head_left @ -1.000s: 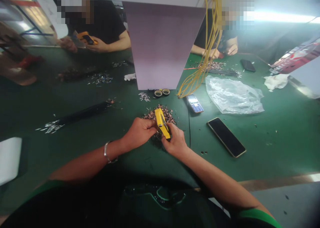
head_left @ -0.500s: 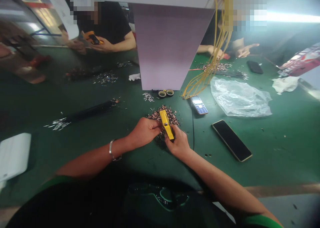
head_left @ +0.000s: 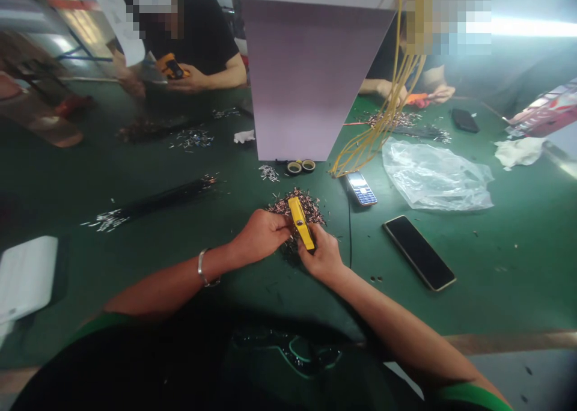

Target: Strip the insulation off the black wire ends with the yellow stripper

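Note:
My right hand (head_left: 325,256) is wrapped round a yellow hand tool (head_left: 300,222) that looks like a wire stripper, its head tilted up and to the left. Just left of it, my left hand (head_left: 262,235) is closed in a pinch, fingertips at the tool's side. Whatever those fingertips hold is too small or hidden to make out. Below and behind both hands lies a pile of short dark and copper-coloured wire pieces (head_left: 311,205). A bundle of black wires (head_left: 153,204) with pale ends rests on the green table to the left.
Beyond the pile are two tape rolls (head_left: 294,168), a keypad phone (head_left: 360,188) and hanging yellow cables (head_left: 383,128). A smartphone (head_left: 420,253) and a clear plastic bag (head_left: 439,176) lie right. A pale panel (head_left: 297,80) stands ahead. Co-workers' hands (head_left: 192,77) work across the table.
My hands and the yellow tool stay almost in place. The view has shifted slightly. Across the table at right, a co-worker's pointing hand has closed in beside a red-orange object.

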`<state>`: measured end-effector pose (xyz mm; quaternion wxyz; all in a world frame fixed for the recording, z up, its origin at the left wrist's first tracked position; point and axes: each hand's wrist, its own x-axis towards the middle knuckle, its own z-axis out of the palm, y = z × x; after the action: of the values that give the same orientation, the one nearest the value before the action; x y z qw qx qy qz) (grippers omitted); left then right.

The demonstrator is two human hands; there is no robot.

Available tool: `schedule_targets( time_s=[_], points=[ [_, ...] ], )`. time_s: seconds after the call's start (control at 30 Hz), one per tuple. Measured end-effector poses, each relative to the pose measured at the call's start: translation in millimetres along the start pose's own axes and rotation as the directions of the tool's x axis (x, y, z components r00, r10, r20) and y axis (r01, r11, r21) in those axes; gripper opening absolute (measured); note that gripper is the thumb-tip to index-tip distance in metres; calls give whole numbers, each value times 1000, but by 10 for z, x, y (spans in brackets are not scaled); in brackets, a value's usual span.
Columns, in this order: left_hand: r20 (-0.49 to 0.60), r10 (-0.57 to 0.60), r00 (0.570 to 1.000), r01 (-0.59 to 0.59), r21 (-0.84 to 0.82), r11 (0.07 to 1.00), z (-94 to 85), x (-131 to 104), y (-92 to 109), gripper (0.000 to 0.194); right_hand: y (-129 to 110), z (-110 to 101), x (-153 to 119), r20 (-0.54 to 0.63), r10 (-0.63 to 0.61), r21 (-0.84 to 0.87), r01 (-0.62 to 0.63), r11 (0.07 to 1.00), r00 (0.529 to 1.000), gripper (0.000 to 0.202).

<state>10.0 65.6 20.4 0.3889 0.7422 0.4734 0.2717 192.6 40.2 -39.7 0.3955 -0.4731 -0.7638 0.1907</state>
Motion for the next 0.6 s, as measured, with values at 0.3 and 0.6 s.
schedule_targets(
  time_s=[0.3, 0.6],
  points=[
    [-32, 17, 999, -16, 41, 999, -18, 35, -3, 31, 61, 50, 35, -2, 31, -1, -31, 1000, 1000, 11],
    [-60, -19, 998, 21, 29, 999, -34, 102, -81, 28, 102, 66, 83, -17, 113, 33, -112, 993, 993, 8]
  ],
)
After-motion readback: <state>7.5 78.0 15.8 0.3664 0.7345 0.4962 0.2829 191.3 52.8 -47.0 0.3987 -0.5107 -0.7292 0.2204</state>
